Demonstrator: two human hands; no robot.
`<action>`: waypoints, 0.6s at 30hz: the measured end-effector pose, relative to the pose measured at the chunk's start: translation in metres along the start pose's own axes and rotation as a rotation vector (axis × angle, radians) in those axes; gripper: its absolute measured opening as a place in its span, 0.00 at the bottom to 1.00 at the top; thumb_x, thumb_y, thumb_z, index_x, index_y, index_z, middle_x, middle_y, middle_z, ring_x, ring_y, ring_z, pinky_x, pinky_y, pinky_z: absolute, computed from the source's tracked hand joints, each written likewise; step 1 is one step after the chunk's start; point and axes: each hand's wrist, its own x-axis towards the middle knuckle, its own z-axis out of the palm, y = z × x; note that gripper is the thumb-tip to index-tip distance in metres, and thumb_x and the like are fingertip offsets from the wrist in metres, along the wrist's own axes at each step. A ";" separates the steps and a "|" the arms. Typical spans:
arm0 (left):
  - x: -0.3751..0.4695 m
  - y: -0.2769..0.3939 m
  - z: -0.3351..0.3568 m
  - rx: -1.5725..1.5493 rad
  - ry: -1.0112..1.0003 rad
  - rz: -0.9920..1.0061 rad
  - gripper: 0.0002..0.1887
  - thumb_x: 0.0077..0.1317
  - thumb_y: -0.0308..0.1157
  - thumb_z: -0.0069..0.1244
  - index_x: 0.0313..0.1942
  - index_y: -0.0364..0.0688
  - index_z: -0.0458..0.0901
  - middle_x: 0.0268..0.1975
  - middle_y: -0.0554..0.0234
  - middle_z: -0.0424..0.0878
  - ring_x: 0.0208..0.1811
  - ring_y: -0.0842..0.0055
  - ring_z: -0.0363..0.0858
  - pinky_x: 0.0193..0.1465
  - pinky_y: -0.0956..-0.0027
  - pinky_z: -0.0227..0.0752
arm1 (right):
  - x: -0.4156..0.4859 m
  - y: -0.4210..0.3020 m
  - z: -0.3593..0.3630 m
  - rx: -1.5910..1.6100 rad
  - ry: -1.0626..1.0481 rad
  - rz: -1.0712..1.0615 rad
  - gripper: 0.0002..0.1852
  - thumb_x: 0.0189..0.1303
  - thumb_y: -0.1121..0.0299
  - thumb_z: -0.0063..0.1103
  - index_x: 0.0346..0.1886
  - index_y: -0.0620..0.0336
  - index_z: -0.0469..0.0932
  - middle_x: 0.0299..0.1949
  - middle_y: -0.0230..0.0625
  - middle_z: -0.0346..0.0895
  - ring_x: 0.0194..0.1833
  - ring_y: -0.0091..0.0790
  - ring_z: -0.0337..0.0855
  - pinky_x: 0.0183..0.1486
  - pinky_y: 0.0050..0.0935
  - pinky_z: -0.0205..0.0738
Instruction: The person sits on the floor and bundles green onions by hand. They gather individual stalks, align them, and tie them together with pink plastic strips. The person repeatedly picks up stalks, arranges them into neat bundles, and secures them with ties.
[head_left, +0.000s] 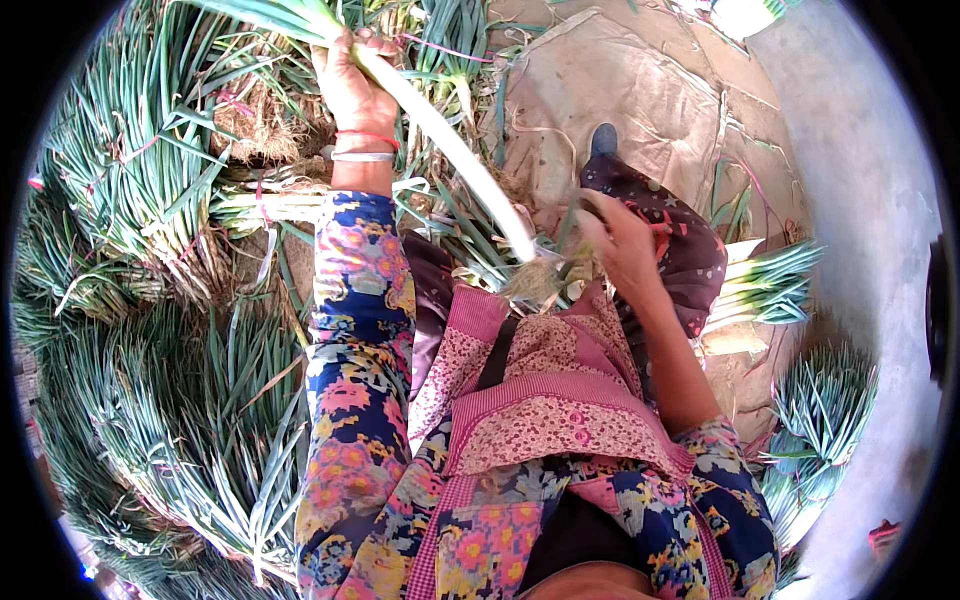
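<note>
My left hand (356, 94) is wrapped around a long green onion or leek (457, 154), near where its white shank turns green. The stalk slants down to the right. Its tuft of pale roots (531, 281) hangs above my lap, over a pink patterned apron (562, 412). Close to the root end, my right hand (626, 244) is bent and blurred by motion. Thin greenish strips (574, 247) show beside its fingers, but whether they are gripped is unclear. Loose leaves and peelings (480, 255) lie between my knees.
Large bundles of green onions (142, 150) with pink ties crowd the left side, with more (202, 420) below. A tan sheet (615, 82) covers the ground ahead. Cleaned stalks (765, 289) lie by my right knee; another bundle (825, 405) is behind them, along the grey floor (847, 172).
</note>
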 end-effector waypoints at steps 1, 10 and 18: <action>-0.003 -0.002 0.007 -0.025 0.013 -0.044 0.09 0.59 0.28 0.51 0.36 0.37 0.70 0.28 0.62 0.73 0.26 0.77 0.71 0.33 0.71 0.71 | 0.004 -0.006 0.009 0.121 -0.128 0.023 0.17 0.59 0.64 0.53 0.49 0.63 0.73 0.38 0.46 0.78 0.39 0.38 0.80 0.44 0.31 0.70; -0.008 0.008 0.022 -0.264 0.003 -0.186 0.17 0.65 0.38 0.46 0.47 0.36 0.66 0.35 0.53 0.71 0.31 0.73 0.67 0.38 0.70 0.67 | -0.031 -0.032 0.013 0.330 -0.320 0.193 0.11 0.61 0.70 0.50 0.44 0.64 0.74 0.26 0.36 0.74 0.27 0.26 0.72 0.33 0.24 0.66; -0.005 0.017 0.020 -0.080 -0.018 -0.198 0.17 0.66 0.38 0.46 0.46 0.36 0.64 0.31 0.58 0.69 0.26 0.78 0.65 0.29 0.74 0.67 | -0.067 -0.031 0.005 0.239 -0.143 0.178 0.05 0.58 0.72 0.54 0.34 0.65 0.75 0.26 0.39 0.72 0.28 0.29 0.72 0.33 0.25 0.65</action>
